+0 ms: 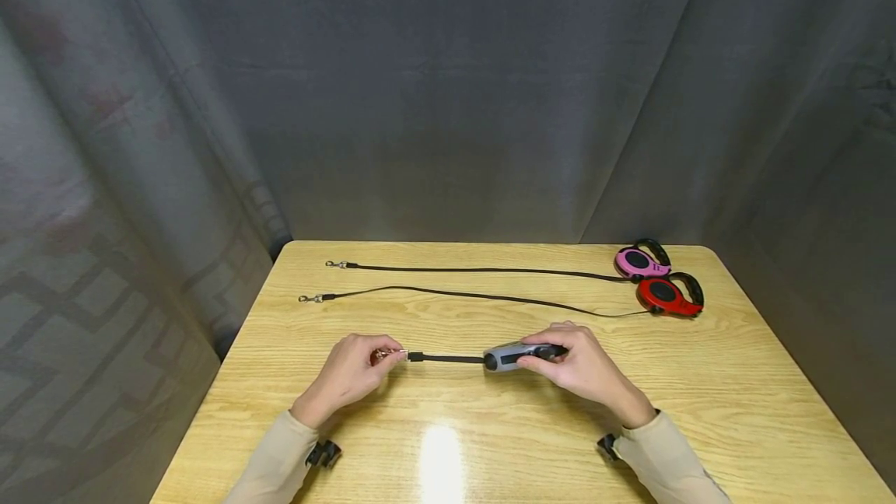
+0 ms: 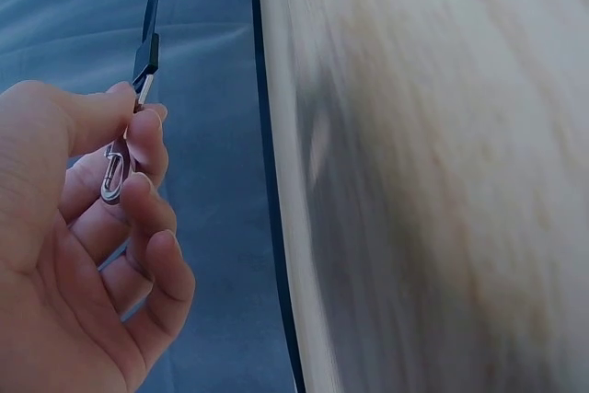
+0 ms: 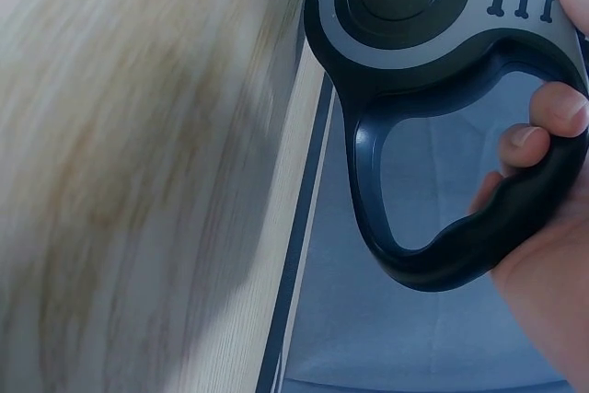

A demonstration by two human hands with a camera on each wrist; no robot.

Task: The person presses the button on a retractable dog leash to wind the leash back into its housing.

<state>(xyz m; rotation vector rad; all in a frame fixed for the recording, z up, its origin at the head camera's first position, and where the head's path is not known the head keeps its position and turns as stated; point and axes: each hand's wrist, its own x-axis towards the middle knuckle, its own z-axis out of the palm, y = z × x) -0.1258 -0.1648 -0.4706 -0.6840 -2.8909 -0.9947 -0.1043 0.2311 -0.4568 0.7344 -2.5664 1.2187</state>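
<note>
A grey and dark-blue retractable leash (image 1: 514, 355) (image 3: 433, 89) is held just above the wooden table (image 1: 490, 426). My right hand (image 1: 584, 370) (image 3: 543, 200) grips its dark handle, fingers curled round it. My left hand (image 1: 350, 372) (image 2: 83, 246) pinches the metal clip (image 1: 392, 353) (image 2: 115, 172) at the end of the short black strap (image 1: 448, 358) (image 2: 147, 34), which runs straight between the two hands.
Two more leashes lie at the back of the table: a pink one (image 1: 640, 261) and a red one (image 1: 668, 295), each with its black strap pulled out to the left, ending in clips (image 1: 336, 264) (image 1: 309, 299). Grey curtains surround the table.
</note>
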